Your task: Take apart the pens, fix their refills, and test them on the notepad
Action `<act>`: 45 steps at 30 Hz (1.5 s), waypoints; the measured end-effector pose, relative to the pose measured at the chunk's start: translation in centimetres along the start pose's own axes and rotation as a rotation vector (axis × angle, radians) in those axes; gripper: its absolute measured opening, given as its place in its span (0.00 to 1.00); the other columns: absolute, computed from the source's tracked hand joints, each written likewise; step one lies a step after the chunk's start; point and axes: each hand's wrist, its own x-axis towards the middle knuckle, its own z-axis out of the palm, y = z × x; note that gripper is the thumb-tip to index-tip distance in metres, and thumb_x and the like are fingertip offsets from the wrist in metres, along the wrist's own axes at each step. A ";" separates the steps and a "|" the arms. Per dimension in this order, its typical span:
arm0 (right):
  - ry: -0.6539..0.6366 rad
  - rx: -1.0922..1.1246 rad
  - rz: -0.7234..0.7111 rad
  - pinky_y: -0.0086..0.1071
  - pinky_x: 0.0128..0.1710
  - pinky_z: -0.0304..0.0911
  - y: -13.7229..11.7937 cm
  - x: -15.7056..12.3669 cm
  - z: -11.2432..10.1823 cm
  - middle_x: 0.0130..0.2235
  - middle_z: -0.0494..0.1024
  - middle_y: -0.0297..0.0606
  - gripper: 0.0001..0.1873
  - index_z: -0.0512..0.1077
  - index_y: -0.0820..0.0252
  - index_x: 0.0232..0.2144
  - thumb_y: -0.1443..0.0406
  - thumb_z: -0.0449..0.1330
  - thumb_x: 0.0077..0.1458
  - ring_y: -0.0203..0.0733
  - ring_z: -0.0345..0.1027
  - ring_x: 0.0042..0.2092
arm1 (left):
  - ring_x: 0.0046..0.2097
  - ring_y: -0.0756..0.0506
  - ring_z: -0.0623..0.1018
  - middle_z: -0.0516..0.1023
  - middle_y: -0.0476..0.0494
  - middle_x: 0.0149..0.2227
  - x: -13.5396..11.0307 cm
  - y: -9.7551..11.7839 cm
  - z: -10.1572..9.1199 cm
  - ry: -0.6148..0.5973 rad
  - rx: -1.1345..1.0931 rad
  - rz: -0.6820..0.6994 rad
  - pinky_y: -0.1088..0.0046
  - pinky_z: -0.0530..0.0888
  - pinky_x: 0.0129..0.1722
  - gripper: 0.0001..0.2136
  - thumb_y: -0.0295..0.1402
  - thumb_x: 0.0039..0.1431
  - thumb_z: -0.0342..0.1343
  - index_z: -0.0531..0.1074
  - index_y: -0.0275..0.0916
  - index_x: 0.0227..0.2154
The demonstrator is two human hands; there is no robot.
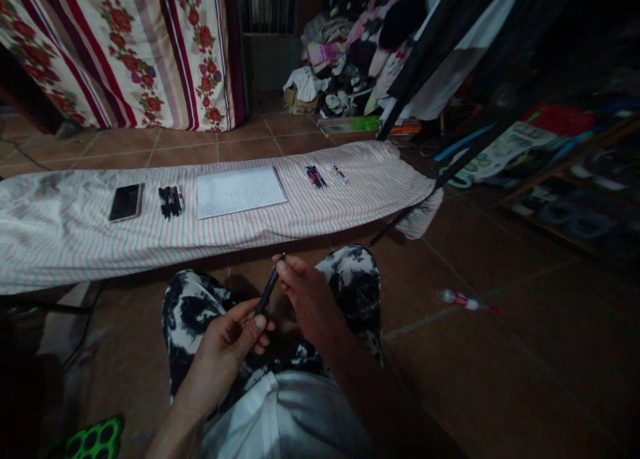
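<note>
Above my lap, a dark pen (269, 290) slants up to the right between my two hands. My left hand (235, 332) grips its lower end between thumb and fingers. At the upper end, where a small tip shows, my right hand (305, 289) pinches it with thumb and forefinger. Beyond them, on the striped cloth, lies a spiral notebook (240, 192) with an open page; marks on it are too faint to read. Left of the notebook is a group of dark pens (171, 202). A second bunch of pens (315, 177) lies to its right, beside a pale pink-and-white item (339, 173).
A phone (126, 202) lies toward the left of the cloth-covered low table (240, 233). A clear bottle with a red label (465, 301) lies on the tiled floor at right. Clothes (345, 52) are heaped at the back, near a floral curtain (125, 52).
</note>
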 end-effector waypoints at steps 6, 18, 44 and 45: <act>-0.086 0.045 0.033 0.28 0.32 0.56 -0.5 -0.6 0.3 0.29 0.70 0.31 0.16 0.74 0.58 0.39 0.57 0.60 0.48 0.32 0.61 0.31 | 0.25 0.49 0.71 0.75 0.47 0.26 0.4 -0.6 0.1 0.110 0.227 0.121 0.77 0.66 0.22 0.21 0.42 0.53 0.55 0.71 0.34 0.46; -0.139 -0.098 0.050 0.26 0.26 0.56 -2.0 -1.0 0.5 0.20 0.65 0.28 0.13 0.65 0.59 0.18 0.58 0.61 0.44 0.31 0.57 0.24 | 0.43 0.39 0.76 0.80 0.43 0.39 0.0 -0.2 0.4 0.378 0.390 0.293 0.69 0.68 0.44 0.12 0.36 0.48 0.60 0.77 0.41 0.36; -0.179 -0.126 -0.035 0.31 0.36 0.62 -1.8 -1.4 0.4 0.28 0.74 0.35 0.10 0.76 0.54 0.28 0.58 0.57 0.48 0.38 0.67 0.35 | 0.19 0.55 0.61 0.63 0.55 0.17 0.0 -0.8 1.0 0.104 -0.076 0.032 0.80 0.57 0.20 0.18 0.47 0.47 0.59 0.72 0.35 0.29; -0.167 -0.115 -0.030 0.31 0.36 0.62 -1.8 -1.3 0.4 0.28 0.74 0.34 0.10 0.76 0.55 0.28 0.58 0.58 0.48 0.38 0.67 0.34 | 0.20 0.54 0.62 0.63 0.54 0.17 0.0 -0.9 1.0 0.124 -0.038 0.057 0.80 0.57 0.20 0.18 0.48 0.48 0.59 0.72 0.35 0.29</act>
